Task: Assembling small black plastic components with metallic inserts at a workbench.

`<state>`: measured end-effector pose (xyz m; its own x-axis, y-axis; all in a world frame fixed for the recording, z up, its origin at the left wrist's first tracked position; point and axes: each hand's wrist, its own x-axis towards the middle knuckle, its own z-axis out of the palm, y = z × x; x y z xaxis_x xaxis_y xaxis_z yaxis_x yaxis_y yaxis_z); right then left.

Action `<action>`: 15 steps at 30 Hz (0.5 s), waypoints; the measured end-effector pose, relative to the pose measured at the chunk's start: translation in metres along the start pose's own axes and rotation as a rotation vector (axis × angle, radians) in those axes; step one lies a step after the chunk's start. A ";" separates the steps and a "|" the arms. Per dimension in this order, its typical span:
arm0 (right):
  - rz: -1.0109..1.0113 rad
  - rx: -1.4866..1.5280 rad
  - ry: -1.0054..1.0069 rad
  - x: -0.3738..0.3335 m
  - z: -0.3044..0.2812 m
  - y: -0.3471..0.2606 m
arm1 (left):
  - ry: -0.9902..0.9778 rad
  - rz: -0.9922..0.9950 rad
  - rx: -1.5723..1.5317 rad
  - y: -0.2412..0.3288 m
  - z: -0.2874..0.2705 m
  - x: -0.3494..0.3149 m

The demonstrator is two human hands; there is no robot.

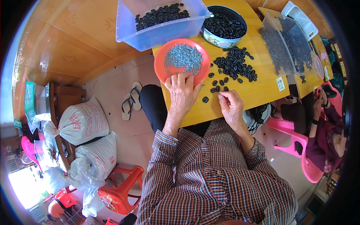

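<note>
Facing a smooth yellow tabletop [258, 90], the seated person has two bare hands at work; I take straight ahead as twelve o'clock. At eleven sits one round red plastic dish [159, 63] heaped with slim, metallic-looking grey pieces [183, 56], far too many to count. The left hand [182, 88] reaches over its near rim, fingers bent and slightly apart; I cannot tell whether they pinch a piece. At twelve lies a loose pile of black pieces [235, 63], glossy ovals with openings, beyond counting. One lone black piece [205, 99] rests at the near side, between the hands. By the right hand [230, 105], thumb and forefinger come close together; whether anything is between them I cannot make out.

Beyond, at twelve, stands one round tin [222, 41]; toward eleven, one translucent plastic bin [165, 35]; at one, one clear bin [279, 41]. All three contain black pieces. Past the clear bin is one perforated white basket [300, 18]. Two flat sandals [135, 95] lie on the floor at ten.
</note>
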<state>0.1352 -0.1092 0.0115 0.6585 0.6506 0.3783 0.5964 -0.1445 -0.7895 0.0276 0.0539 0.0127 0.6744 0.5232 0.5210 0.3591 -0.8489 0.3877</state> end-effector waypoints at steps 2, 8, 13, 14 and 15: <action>0.029 -0.001 -0.003 0.000 0.000 0.002 | 0.001 -0.002 -0.018 -0.001 0.000 0.001; 0.052 0.018 0.008 0.001 0.000 0.003 | 0.018 -0.014 -0.070 0.000 -0.003 0.004; 0.045 0.017 0.006 0.000 0.000 0.003 | 0.010 -0.035 -0.145 0.000 -0.002 0.002; 0.046 0.027 0.008 0.000 0.001 0.003 | 0.018 -0.042 -0.180 -0.001 -0.002 0.002; 0.047 0.036 0.010 0.000 0.001 0.003 | 0.026 -0.050 -0.214 -0.001 -0.002 0.002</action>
<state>0.1363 -0.1083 0.0087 0.6900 0.6364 0.3450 0.5479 -0.1477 -0.8234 0.0278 0.0558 0.0152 0.6412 0.5686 0.5152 0.2447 -0.7879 0.5650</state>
